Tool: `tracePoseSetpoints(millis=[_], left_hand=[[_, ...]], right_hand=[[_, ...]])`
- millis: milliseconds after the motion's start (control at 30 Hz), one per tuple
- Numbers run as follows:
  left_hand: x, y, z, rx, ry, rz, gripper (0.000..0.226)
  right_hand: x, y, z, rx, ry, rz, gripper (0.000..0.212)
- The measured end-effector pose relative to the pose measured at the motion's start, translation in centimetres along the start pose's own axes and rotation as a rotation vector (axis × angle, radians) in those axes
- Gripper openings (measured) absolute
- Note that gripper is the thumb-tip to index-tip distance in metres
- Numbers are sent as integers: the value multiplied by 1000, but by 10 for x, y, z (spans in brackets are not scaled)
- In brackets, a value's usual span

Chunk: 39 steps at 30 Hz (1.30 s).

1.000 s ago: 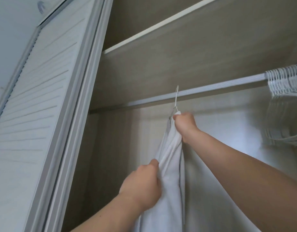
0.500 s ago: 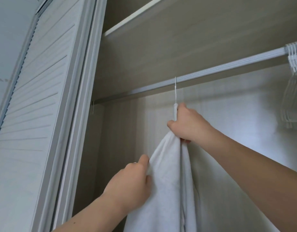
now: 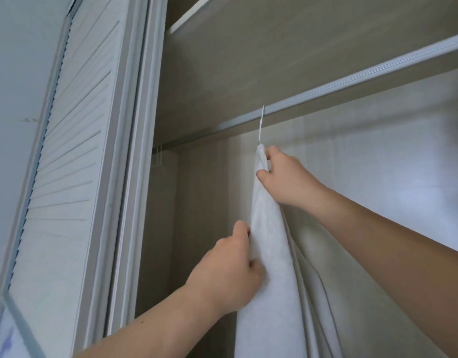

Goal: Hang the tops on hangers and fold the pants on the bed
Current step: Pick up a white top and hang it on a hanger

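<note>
I look up into an open wardrobe. The white top hangs on a hanger of which I see only the thin hook, whose tip lies across the front of the grey closet rail. The rail climbs from the left wall toward the right beneath a wooden shelf. My right hand is at the neck of the top, just below the hook. Its fingers are clenched on the bunched fabric there, forefinger above and thumb beneath. My left hand is lower and nearer to me, at the left edge of the garment. Its fingers are curled round a fold of the cloth and the thumb points up along it. Below both hands the top falls in long folds and runs out of the bottom of the view. On the left stands a white louvred door with slanting slats, its frame between it and the wardrobe's inside. At the far left end of the rail, bare hanger hooks show faintly in the shadow, well apart from the top.
</note>
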<state>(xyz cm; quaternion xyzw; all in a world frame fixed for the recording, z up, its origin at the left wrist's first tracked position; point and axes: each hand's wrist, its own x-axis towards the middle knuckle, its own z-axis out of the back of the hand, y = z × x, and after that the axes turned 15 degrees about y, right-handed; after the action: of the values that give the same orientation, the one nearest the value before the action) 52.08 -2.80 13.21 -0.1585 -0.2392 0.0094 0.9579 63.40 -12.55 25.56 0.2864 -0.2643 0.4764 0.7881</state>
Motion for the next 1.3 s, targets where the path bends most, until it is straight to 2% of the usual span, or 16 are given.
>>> tracePoseSetpoints(millis=[133, 267, 467, 600, 733, 867, 1000, 1100, 1200, 1300], left_hand=[[6, 10, 6, 122, -15, 64, 19], [13, 27, 13, 266, -16, 178, 23], [31, 53, 34, 367, 62, 379, 57], [41, 67, 47, 539, 142, 528, 70], [61, 77, 61, 673, 198, 658, 53], [78, 83, 71, 792, 275, 786, 34], [88, 92, 81, 898, 290, 885, 31], [87, 100, 87, 891, 257, 926, 30], [83, 104, 89, 882, 231, 931, 33], [74, 99, 84, 1018, 261, 896, 38]], right_hand=[[24, -4, -19, 99, 22, 50, 30], [49, -7, -44, 153, 36, 78, 32], [101, -6, -93, 202, 71, 97, 24], [133, 2, -127, 279, 119, 106, 36], [162, 14, -155, 376, 137, 113, 30], [185, 29, -177, 442, 173, 110, 38], [203, 38, -191, 469, 203, 98, 45], [212, 43, -200, 538, 231, 90, 48], [212, 49, -205, 607, 246, 103, 53], [201, 45, -206, 665, 227, 124, 57]])
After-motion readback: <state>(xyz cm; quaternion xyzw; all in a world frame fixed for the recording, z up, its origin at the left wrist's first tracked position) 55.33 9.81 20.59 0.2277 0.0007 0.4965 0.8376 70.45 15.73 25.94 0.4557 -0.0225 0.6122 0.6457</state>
